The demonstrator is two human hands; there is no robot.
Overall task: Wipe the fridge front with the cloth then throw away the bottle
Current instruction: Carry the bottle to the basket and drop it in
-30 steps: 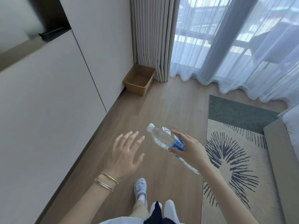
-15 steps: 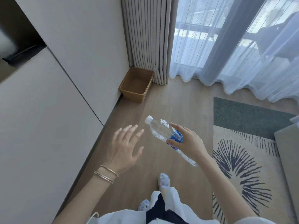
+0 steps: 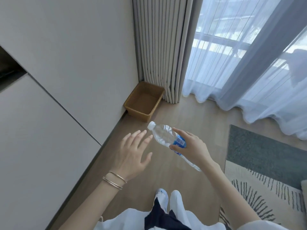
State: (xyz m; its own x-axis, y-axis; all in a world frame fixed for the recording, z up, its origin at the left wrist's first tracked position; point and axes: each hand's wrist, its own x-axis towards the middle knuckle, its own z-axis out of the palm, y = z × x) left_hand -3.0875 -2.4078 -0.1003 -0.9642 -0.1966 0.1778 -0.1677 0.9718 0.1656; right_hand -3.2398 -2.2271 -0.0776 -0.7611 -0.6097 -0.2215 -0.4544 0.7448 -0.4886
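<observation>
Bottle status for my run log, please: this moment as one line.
phase: carrying to bin | right hand: holds bottle, cap on | left hand: open, empty | basket: ahead on floor, looks empty

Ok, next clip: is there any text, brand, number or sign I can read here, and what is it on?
Nothing here can be quoted.
Bottle in the right hand: the blue label carries a white patch like a barcode and some white print, too small and blurred to read.
Basket, rug, cabinet fronts: no text visible.
</observation>
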